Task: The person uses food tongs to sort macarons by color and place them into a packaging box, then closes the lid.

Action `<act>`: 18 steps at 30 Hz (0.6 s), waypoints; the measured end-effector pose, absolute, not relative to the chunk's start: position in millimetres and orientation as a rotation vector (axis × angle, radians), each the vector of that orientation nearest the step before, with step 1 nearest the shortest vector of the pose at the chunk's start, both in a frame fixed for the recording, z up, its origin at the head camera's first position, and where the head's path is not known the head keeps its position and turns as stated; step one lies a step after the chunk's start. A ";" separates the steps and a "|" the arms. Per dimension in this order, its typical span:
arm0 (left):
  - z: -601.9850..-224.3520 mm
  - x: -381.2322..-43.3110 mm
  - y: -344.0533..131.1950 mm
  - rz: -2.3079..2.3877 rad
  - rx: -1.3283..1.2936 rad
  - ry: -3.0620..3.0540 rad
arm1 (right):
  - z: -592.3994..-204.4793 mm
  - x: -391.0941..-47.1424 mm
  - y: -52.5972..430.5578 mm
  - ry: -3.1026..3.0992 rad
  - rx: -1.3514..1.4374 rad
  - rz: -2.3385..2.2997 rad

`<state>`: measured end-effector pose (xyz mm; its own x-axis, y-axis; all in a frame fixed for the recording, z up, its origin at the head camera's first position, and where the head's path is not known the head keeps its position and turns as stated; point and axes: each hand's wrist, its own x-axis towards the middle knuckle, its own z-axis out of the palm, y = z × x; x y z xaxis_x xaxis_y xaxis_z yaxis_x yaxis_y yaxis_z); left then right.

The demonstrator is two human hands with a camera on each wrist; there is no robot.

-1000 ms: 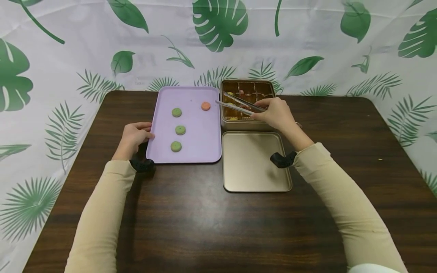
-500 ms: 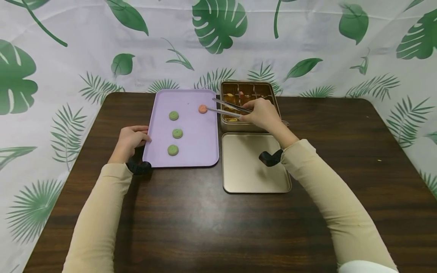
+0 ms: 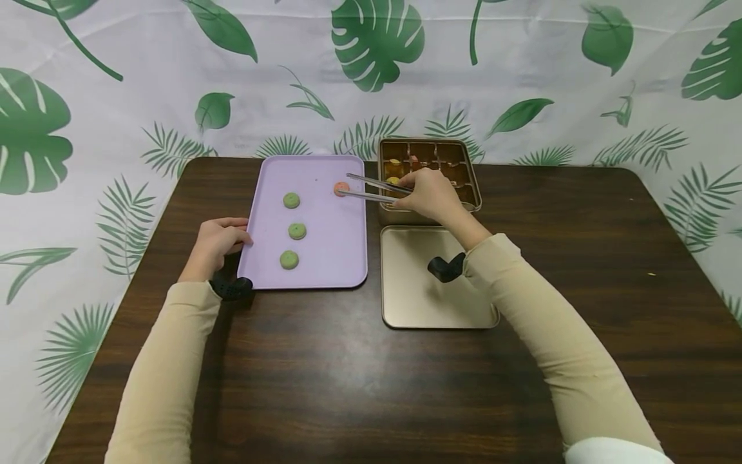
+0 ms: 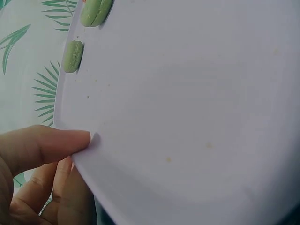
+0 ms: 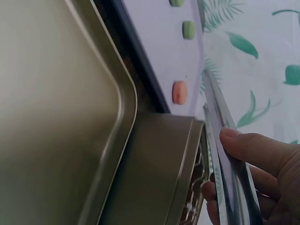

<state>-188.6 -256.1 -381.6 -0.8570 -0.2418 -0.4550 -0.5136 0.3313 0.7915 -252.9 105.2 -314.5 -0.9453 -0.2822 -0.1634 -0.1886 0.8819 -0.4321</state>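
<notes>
My left hand [image 3: 216, 246] pinches the left rim of a lilac tray [image 3: 330, 258], thumb on top and fingers beneath in the left wrist view. Several macarons lie on the tray: green macarons [image 3: 297, 231] in a rough column and one orange macaron [image 3: 342, 189] near the right rim. Metal tongs [image 3: 377, 197] are held in my right hand [image 3: 430, 194], thumb on one arm and fingers round the other. Their tips stand spread at the orange macaron in the head view; whether they touch it I cannot tell.
Right of the tray stands a gold tin [image 3: 400, 216] with a divided insert holding yellow and red pieces, partly hidden by my right hand. A flat gold lid [image 3: 429, 290] lies in front of it. A leaf-print cloth [image 3: 371, 96] hangs behind the dark wooden table [image 3: 348, 386].
My right hand has moved left with the tongs, from over the tin to the orange macaron. The tray has slid slightly left with my left hand, widening the gap to the tin.
</notes>
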 end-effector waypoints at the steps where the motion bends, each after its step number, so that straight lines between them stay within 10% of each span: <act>1: -381.8 -188.7 -256.5 1.537 -0.681 2.339 | -314.0 -253.1 103.2 2.833 -0.365 -0.600; 18: -382.6 -188.4 -257.8 1.584 -0.664 2.332 | -303.6 -260.4 70.9 2.895 -0.455 -0.326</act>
